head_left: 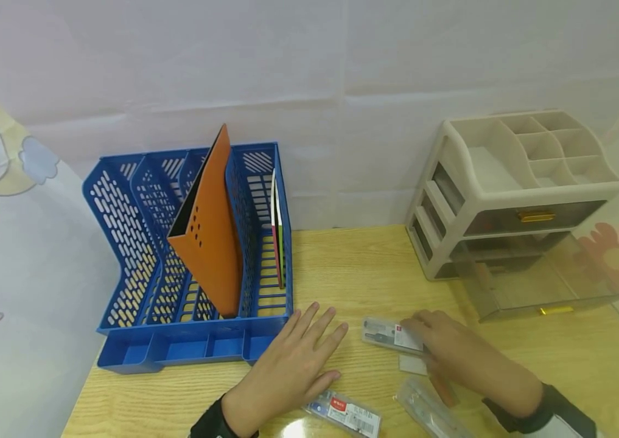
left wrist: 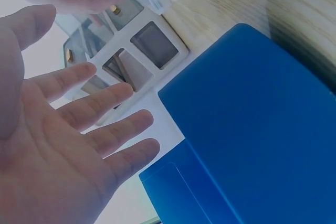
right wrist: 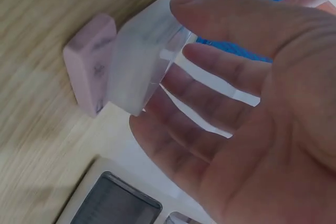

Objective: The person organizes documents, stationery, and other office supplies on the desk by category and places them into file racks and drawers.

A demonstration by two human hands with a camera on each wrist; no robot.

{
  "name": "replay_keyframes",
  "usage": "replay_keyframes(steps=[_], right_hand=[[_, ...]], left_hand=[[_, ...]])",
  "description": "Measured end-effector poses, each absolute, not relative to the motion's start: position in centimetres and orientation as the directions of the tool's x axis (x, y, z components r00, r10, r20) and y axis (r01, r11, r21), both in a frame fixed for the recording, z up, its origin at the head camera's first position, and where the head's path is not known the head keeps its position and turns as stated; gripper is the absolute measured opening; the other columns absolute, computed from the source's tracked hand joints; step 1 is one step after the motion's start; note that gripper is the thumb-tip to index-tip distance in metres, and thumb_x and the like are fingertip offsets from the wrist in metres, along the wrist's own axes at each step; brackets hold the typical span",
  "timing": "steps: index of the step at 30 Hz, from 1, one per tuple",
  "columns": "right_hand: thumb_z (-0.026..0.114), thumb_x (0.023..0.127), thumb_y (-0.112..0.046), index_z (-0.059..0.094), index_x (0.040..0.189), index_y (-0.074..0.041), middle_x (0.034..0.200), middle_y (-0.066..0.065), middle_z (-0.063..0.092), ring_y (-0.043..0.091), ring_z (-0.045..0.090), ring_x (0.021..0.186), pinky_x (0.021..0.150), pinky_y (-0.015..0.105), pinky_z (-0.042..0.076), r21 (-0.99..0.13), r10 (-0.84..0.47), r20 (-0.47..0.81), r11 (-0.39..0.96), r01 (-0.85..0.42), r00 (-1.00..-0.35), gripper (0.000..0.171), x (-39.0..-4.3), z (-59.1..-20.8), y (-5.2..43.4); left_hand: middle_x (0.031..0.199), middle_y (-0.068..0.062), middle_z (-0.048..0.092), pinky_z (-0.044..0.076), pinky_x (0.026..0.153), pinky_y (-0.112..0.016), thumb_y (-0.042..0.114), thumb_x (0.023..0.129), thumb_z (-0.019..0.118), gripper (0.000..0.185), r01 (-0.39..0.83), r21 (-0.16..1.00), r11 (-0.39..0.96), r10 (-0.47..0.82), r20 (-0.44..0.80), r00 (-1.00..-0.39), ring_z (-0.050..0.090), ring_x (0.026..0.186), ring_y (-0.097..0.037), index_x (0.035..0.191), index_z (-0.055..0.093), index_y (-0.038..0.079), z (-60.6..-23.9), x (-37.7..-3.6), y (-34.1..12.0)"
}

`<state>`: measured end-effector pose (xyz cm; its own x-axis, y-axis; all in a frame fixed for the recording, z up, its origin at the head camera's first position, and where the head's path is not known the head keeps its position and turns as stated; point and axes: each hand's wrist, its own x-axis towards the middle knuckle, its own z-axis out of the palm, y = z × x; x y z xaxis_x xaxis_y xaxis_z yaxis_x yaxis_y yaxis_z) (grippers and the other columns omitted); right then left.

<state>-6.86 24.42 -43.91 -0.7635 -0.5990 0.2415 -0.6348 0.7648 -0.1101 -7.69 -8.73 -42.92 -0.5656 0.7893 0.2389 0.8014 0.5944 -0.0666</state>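
- Presumably for control, right hand (head_left: 454,347) pinches clear plastic case (head_left: 384,333).
- Left hand (head_left: 290,368) spreads, empty.
- At its eleven o'clock, blue rack (head_left: 194,330) props orange folder (head_left: 215,261).

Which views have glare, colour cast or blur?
Head: small glare patch on the table at the bottom edge; left wrist: bluish cast, whites blown out at left, shadow beside the blue organizer; right wrist: soft, clear case in the right hand looks hazy, markings on the pink block unreadable.
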Motion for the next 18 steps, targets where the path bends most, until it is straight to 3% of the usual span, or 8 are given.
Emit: replay_keyframes(steps=[10, 18], right_hand=[[0.082, 0.073, 0.005, 0.067, 0.12, -0.009, 0.112, 0.004, 0.071, 0.023, 0.069, 0.094, 0.078, 0.037, 0.062, -0.157, -0.655, 0.245, 0.701, -0.696, -0.715, 0.052, -8.4, -43.7, 23.7], [0.079, 0.08, 0.007, 0.068, 0.123, -0.011, 0.117, 0.003, 0.073, 0.026, 0.07, 0.103, 0.087, 0.042, 0.062, -0.241, -0.65, 0.16, 0.704, -0.668, -0.743, 0.047, -9.2, -43.6, 22.9]], left_hand=[[0.16, -0.014, 0.046, 0.043, 0.117, -0.053, 0.058, 0.098, 0.06, 0.072, 0.799, -0.073, 0.597, 0.789, 0.232, -0.569, 0.042, 0.149, -0.038, 0.157, 0.044, 0.02, -42.9, -7.7, -8.7], [0.161, -0.014, 0.045, 0.042, 0.117, -0.053, 0.058, 0.098, 0.061, 0.072, 0.798, -0.073, 0.598, 0.789, 0.228, -0.571, 0.041, 0.149, -0.038, 0.157, 0.044, 0.02, -42.9, -7.7, -8.7]])
